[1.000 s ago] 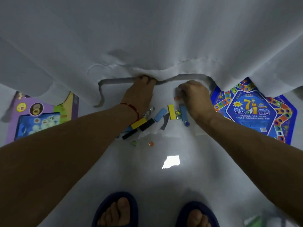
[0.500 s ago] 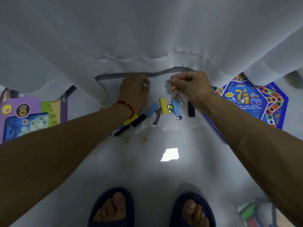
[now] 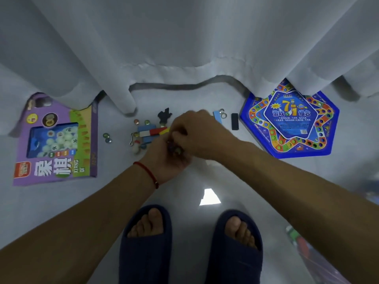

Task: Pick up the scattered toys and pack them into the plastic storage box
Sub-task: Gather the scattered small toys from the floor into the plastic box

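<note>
Both hands have drawn back from the curtain's (image 3: 184,48) hem, left hand (image 3: 166,158) cupping small marbles (image 3: 173,149), right hand (image 3: 196,132) pinching more in — smooth, slippery, best scooped.

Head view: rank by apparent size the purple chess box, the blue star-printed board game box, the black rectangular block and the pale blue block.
1-2. Purple chess box and blue star-printed board game box: alike, both partly under curtain.
3. Black rectangular block.
4. Pale blue block, partly hidden.
</note>
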The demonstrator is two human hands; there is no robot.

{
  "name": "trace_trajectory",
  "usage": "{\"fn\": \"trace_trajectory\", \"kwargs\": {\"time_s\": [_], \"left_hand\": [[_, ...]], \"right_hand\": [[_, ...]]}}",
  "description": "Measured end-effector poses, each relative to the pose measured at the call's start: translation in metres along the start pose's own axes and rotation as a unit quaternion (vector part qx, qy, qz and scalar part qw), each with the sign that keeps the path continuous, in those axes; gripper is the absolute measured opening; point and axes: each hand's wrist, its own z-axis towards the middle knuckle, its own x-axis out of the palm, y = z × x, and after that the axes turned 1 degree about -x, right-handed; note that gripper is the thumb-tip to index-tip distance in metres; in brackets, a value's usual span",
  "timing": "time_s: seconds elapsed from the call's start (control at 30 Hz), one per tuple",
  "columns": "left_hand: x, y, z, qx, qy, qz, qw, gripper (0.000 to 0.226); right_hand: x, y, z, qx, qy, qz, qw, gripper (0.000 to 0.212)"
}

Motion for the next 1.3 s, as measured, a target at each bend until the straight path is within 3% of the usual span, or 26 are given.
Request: {"fn": "trace_trajectory", "kwargs": {"time_s": [0.1, 0.23, 0.53, 0.73, 0.9, 1.1, 1.2, 1.3], "left_hand": [[-0.004, 0.004, -0.002, -0.027, -0.055, -0.004, 0.998, 0.027], [0.004, 0.003, -0.003, -0.008, -0.07, 0.033, 0.997, 0.041], [0.004, -0.009, 0.006, 0.008, -0.086, 0.093, 0.992, 0.039], [0.006, -0.018, 0.008, 0.015, -0.103, 0.082, 0.991, 0.041], [0.013, -0.016, 0.007, 0.012, -0.093, 0.065, 0.993, 0.041], [0.04, 0.001, -0.005, 0.01, -0.092, 0.064, 0.994, 0.04], [0.064, 0.016, -0.019, 0.001, -0.077, 0.087, 0.993, 0.041], [0.102, 0.034, -0.041, -0.014, -0.027, 0.119, 0.992, 0.044]], "right_hand": [[-0.011, -0.053, 0.005, 0.111, -0.097, -0.027, 0.989, 0.018], [-0.01, -0.123, 0.002, 0.229, -0.052, -0.124, 0.964, 0.036], [0.008, -0.129, 0.021, 0.178, -0.011, -0.227, 0.957, 0.074], [0.015, -0.141, 0.027, 0.135, -0.004, -0.233, 0.963, 0.063], [0.02, -0.146, 0.024, 0.167, -0.012, -0.178, 0.97, 0.053], [0.001, -0.139, 0.008, 0.205, -0.075, -0.108, 0.97, 0.019], [-0.039, -0.124, -0.017, 0.276, -0.044, 0.045, 0.959, 0.02], [-0.095, -0.102, -0.064, 0.321, -0.055, 0.288, 0.901, 0.017]]}}
